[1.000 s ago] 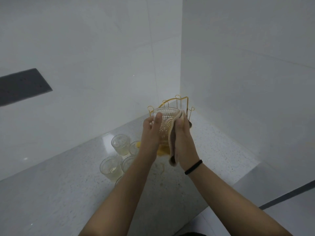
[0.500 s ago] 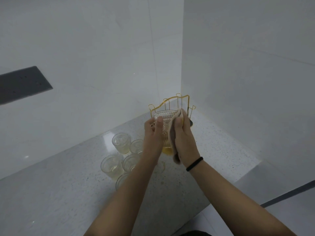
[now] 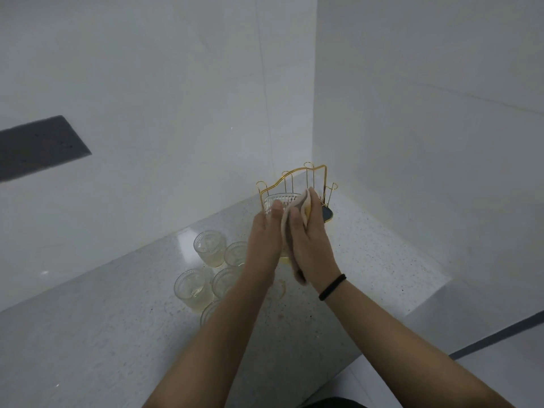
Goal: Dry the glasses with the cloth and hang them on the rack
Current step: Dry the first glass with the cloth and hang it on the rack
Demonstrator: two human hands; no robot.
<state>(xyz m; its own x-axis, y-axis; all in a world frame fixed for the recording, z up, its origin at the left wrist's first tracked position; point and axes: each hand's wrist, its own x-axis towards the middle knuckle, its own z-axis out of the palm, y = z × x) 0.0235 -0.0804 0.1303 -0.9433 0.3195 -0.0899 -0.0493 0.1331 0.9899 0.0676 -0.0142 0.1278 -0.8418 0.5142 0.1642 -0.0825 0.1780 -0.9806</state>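
We see the left hand (image 3: 265,240) grip a bumpy clear glass (image 3: 279,200); the right hand (image 3: 312,240) presses a soft cloth (image 3: 290,219) on it, before the gold wire rack (image 3: 306,178).

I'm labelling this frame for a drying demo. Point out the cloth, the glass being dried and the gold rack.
cloth (image 3: 287,225), head view, on the fold between the two hands.
glass being dried (image 3: 279,201), head view, on its ribbed rim.
gold rack (image 3: 294,174), head view, on its curved top wire.
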